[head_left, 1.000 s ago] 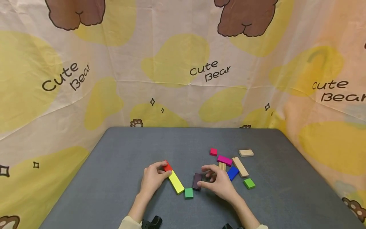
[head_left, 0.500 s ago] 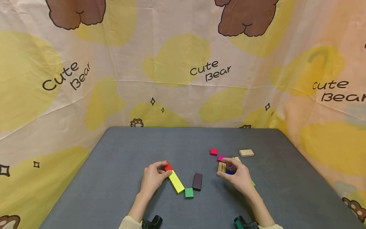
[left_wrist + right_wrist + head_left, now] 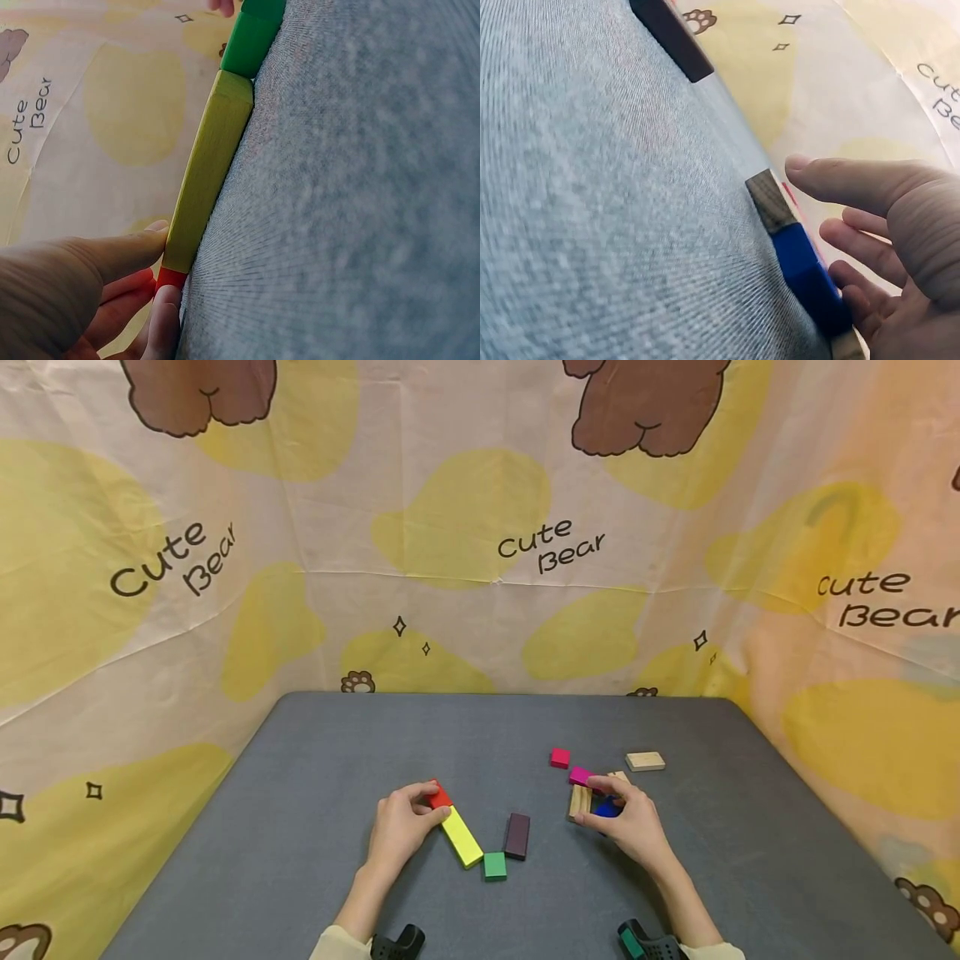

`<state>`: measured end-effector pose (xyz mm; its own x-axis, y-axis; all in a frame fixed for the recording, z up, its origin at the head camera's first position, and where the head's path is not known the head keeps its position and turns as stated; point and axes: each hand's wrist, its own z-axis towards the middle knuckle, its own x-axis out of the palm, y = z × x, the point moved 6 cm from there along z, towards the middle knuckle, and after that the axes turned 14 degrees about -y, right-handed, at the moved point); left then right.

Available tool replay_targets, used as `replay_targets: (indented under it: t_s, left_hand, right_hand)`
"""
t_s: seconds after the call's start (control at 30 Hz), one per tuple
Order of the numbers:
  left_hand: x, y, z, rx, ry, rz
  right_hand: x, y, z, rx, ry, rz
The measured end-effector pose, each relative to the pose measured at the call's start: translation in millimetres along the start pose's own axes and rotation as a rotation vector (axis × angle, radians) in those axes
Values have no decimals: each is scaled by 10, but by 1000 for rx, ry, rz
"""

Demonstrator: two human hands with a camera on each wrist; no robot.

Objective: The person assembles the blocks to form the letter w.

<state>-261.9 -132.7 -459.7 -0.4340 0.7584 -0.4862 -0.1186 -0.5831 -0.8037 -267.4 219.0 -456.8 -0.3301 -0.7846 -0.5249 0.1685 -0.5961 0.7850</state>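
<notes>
In the head view my left hand (image 3: 402, 829) pinches the red block (image 3: 440, 794), its thumb right at the joint with the yellow block (image 3: 462, 839). A green block (image 3: 494, 867) meets the yellow one's near end, and a dark purple block (image 3: 517, 837) stands at its far right corner. My right hand (image 3: 632, 823) arches over a plain wood block (image 3: 580, 802) and a blue block (image 3: 607, 808). In the right wrist view its thumb (image 3: 847, 180) hovers by the wood block's end, fingers spread and slightly bent. Part of the blue block is hidden by that hand.
A magenta block (image 3: 580, 775), partly covered, lies beyond the right fingers, with a pink-red cube (image 3: 560, 758) behind it. Another wood block (image 3: 645, 762) lies farther right; one more wood block (image 3: 618, 776) peeks out behind the right hand. The grey table (image 3: 360, 735) meets a printed curtain.
My right hand has left the dark purple block and moved right to the wood and blue blocks, now covering the light green block. The left hand has stayed in place.
</notes>
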Motion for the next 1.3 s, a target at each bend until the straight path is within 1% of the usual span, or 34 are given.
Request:
replay_targets:
  t_s: [0.33, 0.53, 0.83, 1.3]
  left_hand:
    - [10, -3, 14, 10, -5, 11]
    - [12, -2, 17, 11, -5, 11]
    - [21, 9, 7, -2, 2, 9]
    - [27, 5, 10, 9, 3, 0]
  right_hand:
    - [33, -40, 11, 3, 37, -11]
    - [39, -43, 17, -13, 45, -44]
    - [59, -63, 40, -6, 49, -106]
    - [61, -57, 53, -16, 32, -89]
